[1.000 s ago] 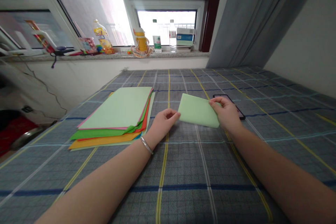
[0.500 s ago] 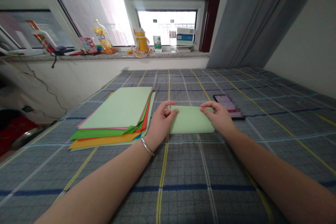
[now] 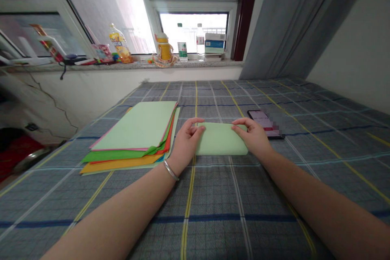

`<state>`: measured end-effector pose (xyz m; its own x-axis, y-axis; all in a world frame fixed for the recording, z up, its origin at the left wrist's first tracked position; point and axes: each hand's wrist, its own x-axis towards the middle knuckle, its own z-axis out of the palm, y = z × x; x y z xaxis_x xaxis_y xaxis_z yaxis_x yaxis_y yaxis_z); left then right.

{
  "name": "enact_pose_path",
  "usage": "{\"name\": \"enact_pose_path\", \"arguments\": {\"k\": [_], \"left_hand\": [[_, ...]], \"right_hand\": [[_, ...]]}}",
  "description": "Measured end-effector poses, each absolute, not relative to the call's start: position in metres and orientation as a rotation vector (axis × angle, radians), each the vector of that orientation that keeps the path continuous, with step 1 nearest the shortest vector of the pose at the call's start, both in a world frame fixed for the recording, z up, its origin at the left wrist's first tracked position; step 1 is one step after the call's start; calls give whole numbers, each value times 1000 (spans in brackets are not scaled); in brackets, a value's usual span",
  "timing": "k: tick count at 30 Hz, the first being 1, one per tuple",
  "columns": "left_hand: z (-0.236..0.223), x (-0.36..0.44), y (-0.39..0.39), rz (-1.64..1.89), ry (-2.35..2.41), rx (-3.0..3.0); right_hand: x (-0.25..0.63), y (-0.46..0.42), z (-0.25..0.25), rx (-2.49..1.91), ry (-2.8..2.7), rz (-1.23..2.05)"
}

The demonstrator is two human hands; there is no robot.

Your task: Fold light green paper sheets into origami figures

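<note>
Looks like the pale green paper [image 3: 221, 143] is already folded small, over the plaid cloth [image 3: 213, 195] beside the paper stack [image 3: 137, 125]. Left hand [image 3: 186, 140] and right hand [image 3: 253, 136] both pinch its far edge, grip snug; can't tell what's left.

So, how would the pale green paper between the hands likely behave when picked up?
The pale green paper looks thin, so it's probably light. It would likely flex, but the left hand and right hand at opposite ends should limit drooping. Being flat, it seems unlikely to roll.
</note>
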<state>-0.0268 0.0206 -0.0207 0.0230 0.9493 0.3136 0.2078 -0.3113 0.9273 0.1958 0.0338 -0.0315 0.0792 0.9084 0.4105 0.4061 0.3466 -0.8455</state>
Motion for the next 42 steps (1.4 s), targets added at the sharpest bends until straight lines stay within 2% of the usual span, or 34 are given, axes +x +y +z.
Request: {"name": "enact_pose_path", "arguments": {"k": [12, 26, 33, 42], "left_hand": [[-25, -28, 27, 1358, 1237, 1634], [-26, -31, 36, 1358, 1329, 1519], [-35, -37, 51, 1246, 1443, 1638], [-34, -44, 61, 783, 1687, 2077]], "right_hand": [[196, 35, -33, -1316, -1572, 493], [201, 43, -40, -1316, -1578, 721], [202, 56, -42, -1404, -1598, 631], [205, 64, -46, -1592, -1892, 485]]}}
